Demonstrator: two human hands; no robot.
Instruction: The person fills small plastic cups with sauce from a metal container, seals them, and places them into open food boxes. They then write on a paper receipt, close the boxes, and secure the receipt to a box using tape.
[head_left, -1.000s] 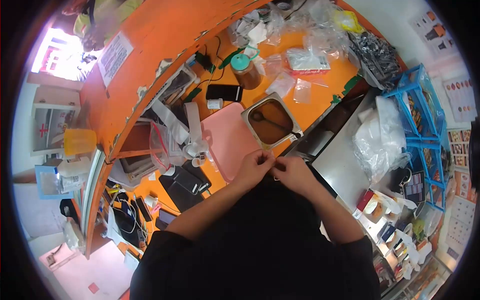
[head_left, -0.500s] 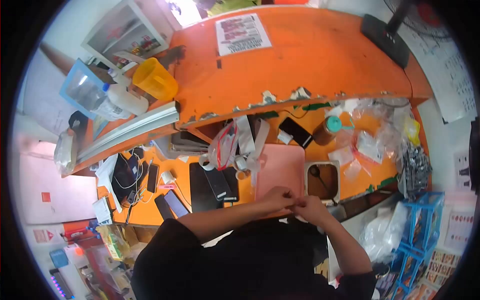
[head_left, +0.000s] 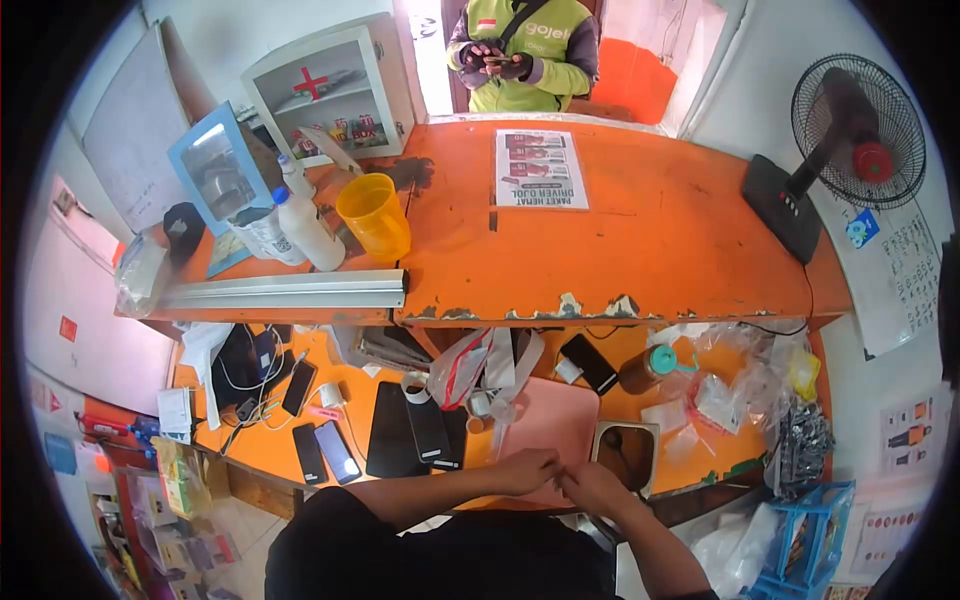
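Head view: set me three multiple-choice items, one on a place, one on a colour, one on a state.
1. The yellow cup stands: A on the upper counter; B on the floor; C in a sink.
2. The board beside the metal tray is: A green; B pink; C white.
3. The left hand and right hand are: A far apart; B touching each other; C raised overhead.
1 A, it stands on the orange top; 2 B, its face is pale pink; 3 B, they meet at the board's edge.

Open room over pink board (head_left: 548, 428); metal tray (head_left: 603, 437) right, phones (head_left: 425, 438) left.
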